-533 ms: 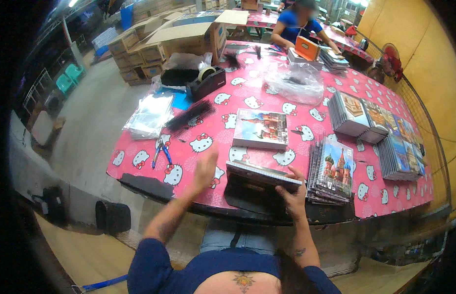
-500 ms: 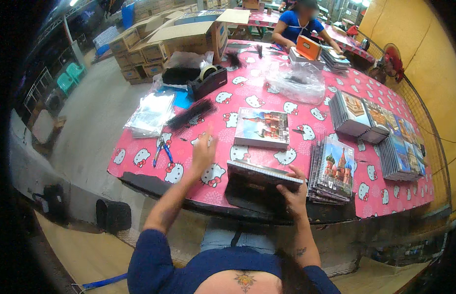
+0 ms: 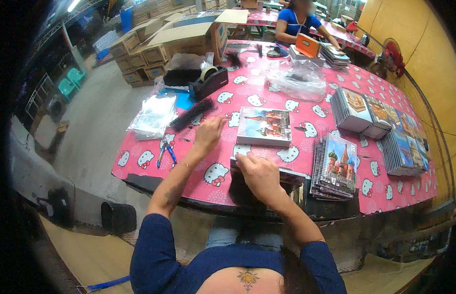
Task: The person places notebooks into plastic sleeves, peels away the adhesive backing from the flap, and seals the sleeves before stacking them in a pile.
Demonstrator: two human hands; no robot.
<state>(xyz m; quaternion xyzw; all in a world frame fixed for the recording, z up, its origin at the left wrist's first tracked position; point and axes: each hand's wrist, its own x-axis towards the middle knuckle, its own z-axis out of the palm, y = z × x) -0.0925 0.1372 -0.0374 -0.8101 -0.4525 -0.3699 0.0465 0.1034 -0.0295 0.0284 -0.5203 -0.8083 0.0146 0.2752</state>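
My right hand (image 3: 261, 177) reaches across the front of a notebook (image 3: 295, 176) at the table's near edge. Its fingers are closed at the left end of the notebook's bound edge, and hand and forearm hide much of the cover. To the left, my left hand (image 3: 210, 134) hovers over the table with fingers bent together; anything between them is too small to make out. Just beyond it lies a bundle of thin black strands (image 3: 192, 115). A stack of loose pages (image 3: 264, 126) with a colourful domed-building picture sits behind the notebook. Spiral notebooks (image 3: 339, 166) are piled at the right.
Blue-handled pliers (image 3: 167, 151), clear plastic sleeves (image 3: 152, 115) and a tape dispenser (image 3: 208, 81) lie left. Clear plastic wrap (image 3: 296, 83) rests farther back. More notebook stacks (image 3: 353, 115) stand right. A person in blue (image 3: 299, 24) works across the table, near cardboard boxes (image 3: 189, 41).
My right hand has moved from the notebook's right end to its left end. My left hand has shifted slightly up and right, its fingers drawn together.
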